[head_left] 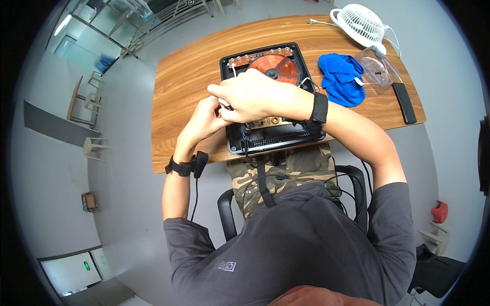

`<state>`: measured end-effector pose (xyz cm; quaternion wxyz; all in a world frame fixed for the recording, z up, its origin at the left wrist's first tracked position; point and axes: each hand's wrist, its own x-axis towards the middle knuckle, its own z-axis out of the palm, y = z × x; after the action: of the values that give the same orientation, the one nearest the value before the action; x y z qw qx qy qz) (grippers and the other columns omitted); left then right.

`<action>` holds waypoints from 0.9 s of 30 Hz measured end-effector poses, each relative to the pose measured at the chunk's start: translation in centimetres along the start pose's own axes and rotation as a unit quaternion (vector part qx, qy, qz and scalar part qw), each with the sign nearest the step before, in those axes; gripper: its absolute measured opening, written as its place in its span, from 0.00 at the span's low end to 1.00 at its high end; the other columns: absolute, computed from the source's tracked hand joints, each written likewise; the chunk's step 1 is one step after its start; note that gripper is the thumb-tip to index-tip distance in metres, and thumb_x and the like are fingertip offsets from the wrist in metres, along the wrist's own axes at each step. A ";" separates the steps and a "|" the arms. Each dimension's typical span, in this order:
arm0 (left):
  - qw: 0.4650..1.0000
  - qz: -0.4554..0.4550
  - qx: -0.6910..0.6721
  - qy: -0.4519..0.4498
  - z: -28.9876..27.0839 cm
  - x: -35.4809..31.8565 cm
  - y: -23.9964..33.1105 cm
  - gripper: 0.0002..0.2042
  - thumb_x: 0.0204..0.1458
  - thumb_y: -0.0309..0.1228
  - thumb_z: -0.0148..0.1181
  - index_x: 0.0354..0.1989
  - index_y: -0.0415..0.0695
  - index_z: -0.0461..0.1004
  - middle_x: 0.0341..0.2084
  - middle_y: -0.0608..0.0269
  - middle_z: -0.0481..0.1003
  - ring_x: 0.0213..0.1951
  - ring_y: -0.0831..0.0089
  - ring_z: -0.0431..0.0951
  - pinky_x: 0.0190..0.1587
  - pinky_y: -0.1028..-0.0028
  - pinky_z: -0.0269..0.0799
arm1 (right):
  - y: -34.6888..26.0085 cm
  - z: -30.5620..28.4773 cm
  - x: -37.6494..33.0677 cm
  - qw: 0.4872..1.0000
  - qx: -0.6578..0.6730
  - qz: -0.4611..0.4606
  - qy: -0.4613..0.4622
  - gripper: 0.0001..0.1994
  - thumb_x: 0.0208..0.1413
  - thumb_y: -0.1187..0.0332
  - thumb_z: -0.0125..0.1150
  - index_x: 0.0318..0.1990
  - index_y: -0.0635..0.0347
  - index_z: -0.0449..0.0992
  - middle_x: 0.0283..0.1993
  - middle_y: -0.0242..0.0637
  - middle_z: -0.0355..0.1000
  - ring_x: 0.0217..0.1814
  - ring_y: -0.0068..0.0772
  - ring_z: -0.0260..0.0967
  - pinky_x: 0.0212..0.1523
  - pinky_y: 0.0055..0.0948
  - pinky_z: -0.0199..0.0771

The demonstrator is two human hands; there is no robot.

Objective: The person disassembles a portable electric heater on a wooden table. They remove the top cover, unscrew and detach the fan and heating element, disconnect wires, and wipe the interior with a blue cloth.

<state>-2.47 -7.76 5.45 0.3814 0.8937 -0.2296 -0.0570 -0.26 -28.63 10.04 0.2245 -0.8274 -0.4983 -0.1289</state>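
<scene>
An opened induction cooker (316, 115) lies in front of me on the table, its black lower shell facing up. Inside sits a round copper coil (286, 66), with an orange button board (245, 60) along the far edge. My right hand (252, 97) reaches across the cooker's left part with its fingers curled. Below and left of it, my left hand (205, 118) meets it with bent fingers. A small white and dark piece (225, 104) shows between the two hands, too covered to name. Part of the circuit board (275, 121) is visible under my right wrist.
A blue cloth (342, 79) lies right of the cooker, beside a clear plastic box (376, 70) with small parts. A long black case (404, 103) rests near the table's right edge. At the far right corner stands a white fan (360, 24). Cables hang from my wrist straps.
</scene>
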 end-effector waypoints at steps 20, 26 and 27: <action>0.993 -0.014 -0.115 -0.019 0.7 0.2 0.2 0.15 0.48 0.26 0.72 0.42 0.34 0.76 0.37 0.57 0.81 0.40 0.73 0.79 0.44 0.71 0.76 | -1.1 -1.9 1.0 0.994 -0.089 0.027 -0.061 0.16 0.52 0.57 0.63 0.28 0.65 0.79 0.21 0.47 0.76 0.27 0.49 0.78 0.30 0.43 0.77; 1.000 -0.024 -0.010 0.002 0.6 1.3 2.2 0.17 0.49 0.28 0.72 0.43 0.33 0.75 0.38 0.56 0.81 0.40 0.72 0.79 0.44 0.70 0.76 | 0.5 0.3 0.8 0.994 -0.105 0.037 -0.014 0.13 0.49 0.60 0.65 0.33 0.62 0.79 0.23 0.44 0.78 0.27 0.45 0.79 0.29 0.41 0.77; 0.999 -0.022 -0.039 -0.001 0.5 1.0 1.2 0.17 0.49 0.28 0.71 0.43 0.33 0.75 0.38 0.56 0.81 0.41 0.72 0.79 0.44 0.71 0.76 | 0.5 0.4 0.8 0.996 -0.088 0.026 0.000 0.15 0.51 0.59 0.64 0.34 0.64 0.77 0.22 0.46 0.76 0.25 0.46 0.78 0.28 0.42 0.76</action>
<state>-2.18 -9.24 6.05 0.4149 0.8826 -0.2079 -0.0749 0.58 -28.00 9.95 0.1542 -0.8564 -0.4638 -0.1662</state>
